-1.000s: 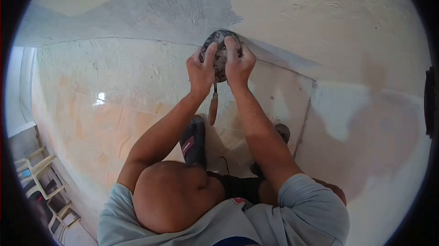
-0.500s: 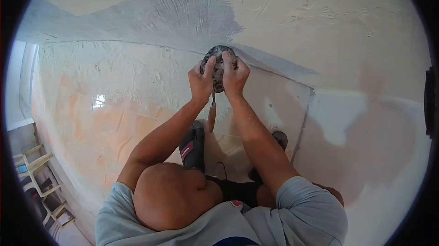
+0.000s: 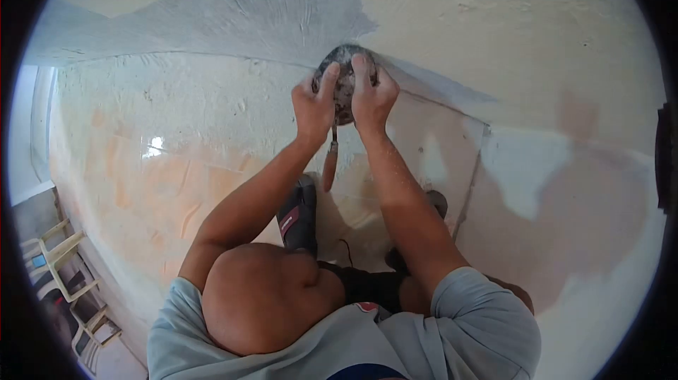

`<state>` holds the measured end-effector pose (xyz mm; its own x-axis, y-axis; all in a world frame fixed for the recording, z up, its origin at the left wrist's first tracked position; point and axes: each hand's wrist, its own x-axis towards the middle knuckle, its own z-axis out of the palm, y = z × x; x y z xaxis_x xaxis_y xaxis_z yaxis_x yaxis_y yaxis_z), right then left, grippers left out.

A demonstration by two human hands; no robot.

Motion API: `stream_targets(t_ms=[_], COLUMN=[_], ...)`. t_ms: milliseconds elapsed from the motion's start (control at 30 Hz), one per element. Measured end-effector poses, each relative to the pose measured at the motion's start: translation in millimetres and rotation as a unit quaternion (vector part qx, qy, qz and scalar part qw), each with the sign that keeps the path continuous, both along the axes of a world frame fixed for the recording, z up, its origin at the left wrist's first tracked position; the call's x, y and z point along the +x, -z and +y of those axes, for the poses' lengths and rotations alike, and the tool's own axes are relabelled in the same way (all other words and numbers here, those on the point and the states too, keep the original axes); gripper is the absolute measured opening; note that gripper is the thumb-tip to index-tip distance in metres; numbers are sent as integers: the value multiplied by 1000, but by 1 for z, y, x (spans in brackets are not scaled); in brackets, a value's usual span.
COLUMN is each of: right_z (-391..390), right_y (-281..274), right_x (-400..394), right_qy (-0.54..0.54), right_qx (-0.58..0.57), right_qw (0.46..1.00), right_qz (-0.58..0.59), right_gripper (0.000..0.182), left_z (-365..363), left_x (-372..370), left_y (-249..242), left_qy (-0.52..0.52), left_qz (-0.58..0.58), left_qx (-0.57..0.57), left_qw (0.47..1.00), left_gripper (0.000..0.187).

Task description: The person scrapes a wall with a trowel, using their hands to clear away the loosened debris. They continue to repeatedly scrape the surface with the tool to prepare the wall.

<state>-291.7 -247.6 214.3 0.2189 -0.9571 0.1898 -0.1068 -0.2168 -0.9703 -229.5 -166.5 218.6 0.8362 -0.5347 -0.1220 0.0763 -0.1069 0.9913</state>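
A dark, rounded, plaster-smeared piece is held between both hands near the seam where wall and floor surface meet. My left hand grips its left side, thumb on top. My right hand grips its right side, thumb also on top. Below it, between my wrists, hangs a brown wooden handle on a thin metal shank; where its other end goes is hidden. A bluish-grey patch spreads over the pale surface beyond my hands.
My dark shoes stand on the smeared floor below my hands. A pale wooden ladder-like frame stands at the lower left, with dark items beside it. My shadow falls on the right.
Both hands and the dark piece have moved up and slightly right, farther from my body, with the wooden handle moving along. My grip looks the same.
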Motion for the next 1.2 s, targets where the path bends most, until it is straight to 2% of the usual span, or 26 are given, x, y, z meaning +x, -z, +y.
stream_targets(t_ms=[67,100,133,167,233,300,367,467,500,567,733,767,800,867,1000,1067,1133,1200], right_z=[3,5,5,1,-5,-3,0,-5,-5,0,-4,-4,-8,3,-4,-11,-7,-9], right_y=[16,13,11,9,-9,0,13,-5,-11,-2,3,3,-12,-3,1,0,-15,-2], right_x=[-5,-1,2,-6,0,-1,-2,5,4,-3,-1,-1,2,-6,-2,-1,0,1], right_qy=[6,5,5,-2,-7,-12,3,7,12,-11,9,8,-5,10,0,11,0,23], right_qx=[-3,-22,-40,-27,-6,14,-30,-30,-19,-12,-26,-26,-22,-9,-31,-67,-46,-39], right_qw=[999,999,999,996,1000,1000,999,999,1000,999,999,999,1000,1000,999,996,999,999], right_qz=[48,30,12,79,13,-3,45,23,19,28,25,41,1,16,36,53,15,31], right_gripper=[41,41,41,40,40,40,42,44,45,45,44,43,44,44,42,42,42,40], left_z=[3,4,-2,-3,-4,2,-2,-2,-6,-1,-10,-12,-9,1,-9,-7,0,-10], left_x=[-2,-3,-9,-4,3,-1,1,1,5,4,2,3,2,-3,-1,3,-4,1], left_y=[18,11,7,4,-5,3,20,14,7,1,4,2,4,10,11,10,10,7], left_qy=[-9,-14,-48,-25,-6,-10,-25,-26,-18,4,-19,-19,-18,4,-34,-4,0,-14], left_qz=[9,25,32,19,-9,-11,-13,24,-27,16,7,9,15,10,22,-28,38,-8], left_qx=[-21,-16,-70,-42,9,7,-32,-15,-2,-14,-39,-36,-26,7,-59,7,29,-16], left_qw=[1000,999,996,999,1000,1000,999,999,999,1000,999,999,999,1000,997,1000,999,1000], left_gripper=[41,41,40,40,42,42,42,41,40,39,40,41,41,43,47,47,47,48])
